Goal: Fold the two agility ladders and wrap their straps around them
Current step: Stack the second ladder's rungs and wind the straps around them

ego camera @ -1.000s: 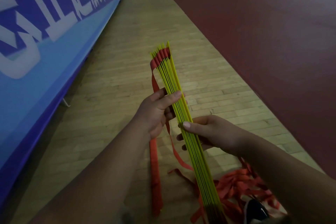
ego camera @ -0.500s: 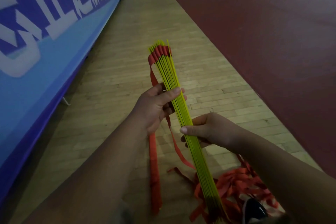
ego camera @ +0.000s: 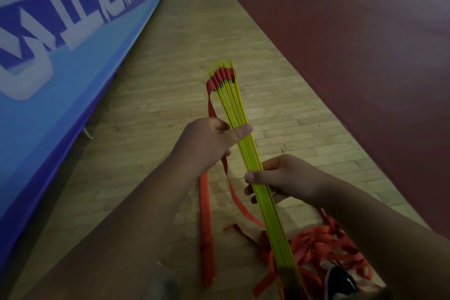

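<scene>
I hold the folded ladder (ego camera: 239, 107), yellow rungs stacked, above the wooden floor (ego camera: 170, 75). My left hand (ego camera: 209, 141) grips it higher up and my right hand (ego camera: 287, 178) clasps it lower. Squaring looks nearly done. Next the loose red strap (ego camera: 207, 221) needs winding tightly round.

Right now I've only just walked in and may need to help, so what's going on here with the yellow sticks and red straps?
A person is folding up an agility ladder. Both hands grip the bunched yellow rungs: the left hand farther out, thumb across the stack, the right hand nearer the body. The far ends fan out slightly. The red straps are not yet wrapped; they hang loose and lie tangled on the wooden floor.
</scene>
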The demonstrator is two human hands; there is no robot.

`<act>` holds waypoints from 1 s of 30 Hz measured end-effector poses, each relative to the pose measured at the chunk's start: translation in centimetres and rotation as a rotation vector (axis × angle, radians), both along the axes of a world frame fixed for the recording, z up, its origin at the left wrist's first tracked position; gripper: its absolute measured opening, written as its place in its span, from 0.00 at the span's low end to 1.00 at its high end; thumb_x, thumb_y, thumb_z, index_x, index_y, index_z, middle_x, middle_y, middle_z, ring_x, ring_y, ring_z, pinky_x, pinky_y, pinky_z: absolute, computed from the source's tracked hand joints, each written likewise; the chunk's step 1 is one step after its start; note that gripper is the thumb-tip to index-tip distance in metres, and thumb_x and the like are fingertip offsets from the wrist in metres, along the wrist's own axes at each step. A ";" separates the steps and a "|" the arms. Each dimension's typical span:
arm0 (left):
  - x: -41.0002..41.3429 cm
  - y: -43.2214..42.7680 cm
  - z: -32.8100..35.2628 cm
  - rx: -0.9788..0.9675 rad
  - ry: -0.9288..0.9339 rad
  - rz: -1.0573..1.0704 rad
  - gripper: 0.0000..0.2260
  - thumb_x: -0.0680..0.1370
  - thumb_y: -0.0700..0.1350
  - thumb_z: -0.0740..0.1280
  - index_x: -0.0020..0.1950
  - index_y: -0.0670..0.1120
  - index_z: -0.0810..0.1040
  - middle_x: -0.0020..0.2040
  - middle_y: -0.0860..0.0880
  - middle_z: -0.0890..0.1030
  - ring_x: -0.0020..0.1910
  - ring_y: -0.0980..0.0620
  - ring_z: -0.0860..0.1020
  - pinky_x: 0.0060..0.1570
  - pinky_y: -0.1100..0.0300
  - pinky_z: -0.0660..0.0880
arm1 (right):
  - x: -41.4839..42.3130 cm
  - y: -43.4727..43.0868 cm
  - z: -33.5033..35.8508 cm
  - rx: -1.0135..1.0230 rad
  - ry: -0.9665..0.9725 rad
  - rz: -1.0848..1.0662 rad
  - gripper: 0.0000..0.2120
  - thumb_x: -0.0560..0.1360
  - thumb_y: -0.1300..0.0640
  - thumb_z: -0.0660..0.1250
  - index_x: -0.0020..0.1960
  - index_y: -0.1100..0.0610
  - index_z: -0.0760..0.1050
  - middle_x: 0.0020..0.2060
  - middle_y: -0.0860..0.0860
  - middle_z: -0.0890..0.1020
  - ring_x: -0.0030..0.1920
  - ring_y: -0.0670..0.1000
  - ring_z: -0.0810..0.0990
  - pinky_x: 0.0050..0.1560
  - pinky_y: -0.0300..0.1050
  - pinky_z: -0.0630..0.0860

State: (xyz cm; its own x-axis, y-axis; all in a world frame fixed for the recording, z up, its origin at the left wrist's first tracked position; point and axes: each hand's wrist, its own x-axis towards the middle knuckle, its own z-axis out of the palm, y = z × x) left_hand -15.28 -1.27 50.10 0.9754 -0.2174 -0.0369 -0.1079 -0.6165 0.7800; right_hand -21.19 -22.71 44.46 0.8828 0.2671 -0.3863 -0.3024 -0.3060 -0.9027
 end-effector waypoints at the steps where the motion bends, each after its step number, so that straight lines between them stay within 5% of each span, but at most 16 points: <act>1: -0.3 0.4 0.6 0.091 -0.068 0.055 0.23 0.77 0.73 0.70 0.45 0.53 0.87 0.36 0.58 0.87 0.34 0.62 0.85 0.43 0.57 0.81 | 0.0 0.0 -0.1 -0.012 0.004 0.007 0.21 0.80 0.44 0.77 0.58 0.64 0.87 0.53 0.60 0.90 0.55 0.60 0.91 0.58 0.56 0.88; 5: 0.4 3.0 2.5 -0.054 -0.357 0.349 0.20 0.77 0.70 0.72 0.48 0.53 0.82 0.37 0.56 0.82 0.33 0.66 0.78 0.33 0.69 0.69 | -0.2 0.2 -0.1 -0.048 0.016 0.077 0.17 0.81 0.47 0.76 0.57 0.61 0.88 0.52 0.55 0.91 0.53 0.54 0.91 0.54 0.47 0.88; 10: 2.3 5.4 1.9 -0.361 -0.107 0.058 0.38 0.70 0.71 0.79 0.77 0.73 0.69 0.66 0.57 0.82 0.65 0.58 0.82 0.67 0.52 0.78 | -0.9 0.7 -0.2 -0.066 0.028 0.183 0.13 0.82 0.49 0.76 0.56 0.59 0.89 0.50 0.51 0.91 0.53 0.50 0.90 0.53 0.43 0.85; 19: 2.9 5.0 1.1 -0.571 -0.163 0.065 0.30 0.71 0.48 0.85 0.72 0.58 0.83 0.63 0.53 0.87 0.61 0.55 0.86 0.63 0.53 0.83 | -0.8 1.1 -0.5 -0.044 0.045 0.215 0.14 0.82 0.49 0.75 0.60 0.59 0.88 0.54 0.52 0.91 0.57 0.52 0.90 0.49 0.37 0.83; 26: 4.1 5.3 0.5 -0.635 -0.126 0.104 0.33 0.63 0.53 0.88 0.67 0.57 0.87 0.63 0.49 0.88 0.65 0.47 0.86 0.67 0.43 0.81 | -0.8 0.8 -0.5 -0.062 0.041 0.221 0.15 0.81 0.46 0.76 0.60 0.55 0.89 0.55 0.51 0.91 0.59 0.52 0.89 0.51 0.37 0.84; 30: 4.0 5.2 0.2 -0.603 -0.104 0.044 0.35 0.67 0.55 0.86 0.72 0.66 0.81 0.72 0.55 0.82 0.70 0.51 0.82 0.72 0.43 0.79 | -0.6 0.6 -0.7 -0.074 0.025 0.195 0.16 0.79 0.44 0.77 0.56 0.56 0.89 0.53 0.58 0.90 0.57 0.55 0.90 0.51 0.40 0.85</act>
